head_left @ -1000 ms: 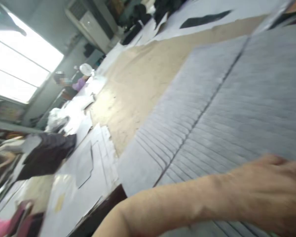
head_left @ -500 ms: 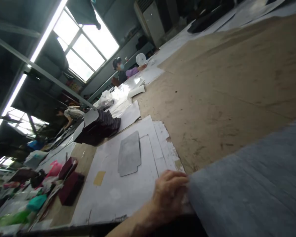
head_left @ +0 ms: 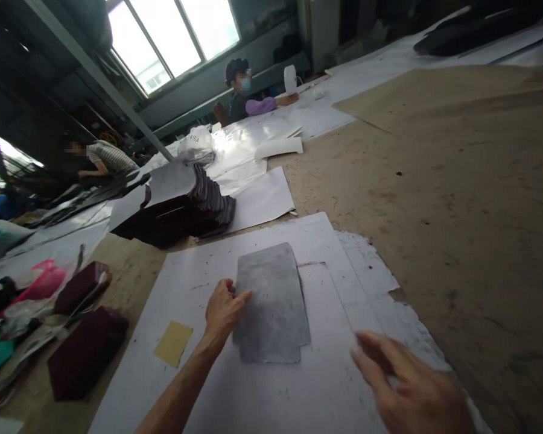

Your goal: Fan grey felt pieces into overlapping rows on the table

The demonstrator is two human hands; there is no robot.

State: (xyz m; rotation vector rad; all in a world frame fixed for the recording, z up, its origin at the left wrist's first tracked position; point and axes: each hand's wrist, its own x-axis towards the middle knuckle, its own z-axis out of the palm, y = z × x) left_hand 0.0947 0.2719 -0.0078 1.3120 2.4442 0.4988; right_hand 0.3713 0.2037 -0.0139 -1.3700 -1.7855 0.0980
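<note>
A flat grey cut piece, with notched lower corners, lies on a white sheet. My left hand is at its left edge, the thumb over the surface and the other fingers curled at the side, closed on that edge. To the right of the piece, my right hand hovers over the white sheet, blurred, thumb and fingers apart and nothing seen between them. A small yellowish square lies to the left of my left forearm.
A tall stack of dark pieces stands beyond the white sheet. Dark red blocks and a pink bag are at left. Brown sheeting covers the table at right. Two people work farther back.
The large grey sheet at lower right has left the view. One hand was near it; now both hands show, the left at the small grey piece. The view has shifted closer to that piece.
</note>
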